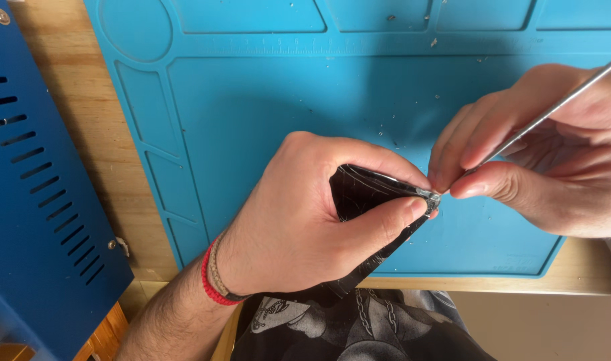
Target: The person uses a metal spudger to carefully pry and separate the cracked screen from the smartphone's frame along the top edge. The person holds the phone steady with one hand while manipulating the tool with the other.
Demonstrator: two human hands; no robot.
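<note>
My left hand point(305, 214) grips a thin black flat device point(359, 194) on edge, thumb and fingers pinching its upper corner. A red and beige cord bracelet sits on that wrist. My right hand point(546, 154) holds a thin metal rod tool point(553, 107) between thumb and fingers, with its tip at the device's pinched corner. Both hands hover over a blue silicone work mat point(252, 107). Much of the device is hidden behind my left hand.
The mat lies on a wooden table point(91, 134) and has moulded compartments along its top and left side, with small debris specks on it. A blue perforated metal case point(38, 200) stands at the left. Dark patterned clothing shows below the table edge.
</note>
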